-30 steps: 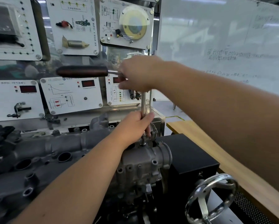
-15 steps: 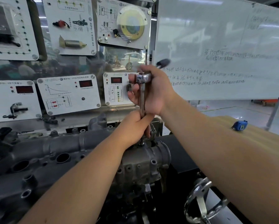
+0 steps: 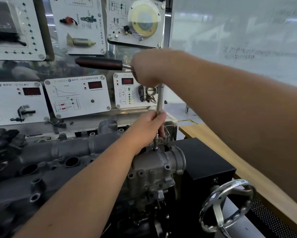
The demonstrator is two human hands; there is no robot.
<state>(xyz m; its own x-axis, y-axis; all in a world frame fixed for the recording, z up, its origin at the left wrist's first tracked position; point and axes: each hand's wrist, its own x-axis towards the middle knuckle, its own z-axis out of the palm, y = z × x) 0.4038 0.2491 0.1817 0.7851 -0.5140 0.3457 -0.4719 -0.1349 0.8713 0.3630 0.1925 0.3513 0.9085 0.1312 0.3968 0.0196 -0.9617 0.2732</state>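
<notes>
- Polished steel, slim and round: extension bar (image 3: 160, 98) upright at centre frame, lower tip seated on a bolt atop the rough grey cast engine housing (image 3: 152, 164).
- Gripped low down by the left hand (image 3: 148, 124), fingers curled tight round the shaft.
- Capped above by the ratchet (image 3: 99, 63), dark glossy handle jutting toward the left of the frame (head hidden), clamped inside the right hand (image 3: 150, 69).
- Lower right: chrome spoked handwheel (image 3: 227, 205), beside a matte black box (image 3: 204, 158) and pale wooden bench (image 3: 209, 134).
</notes>
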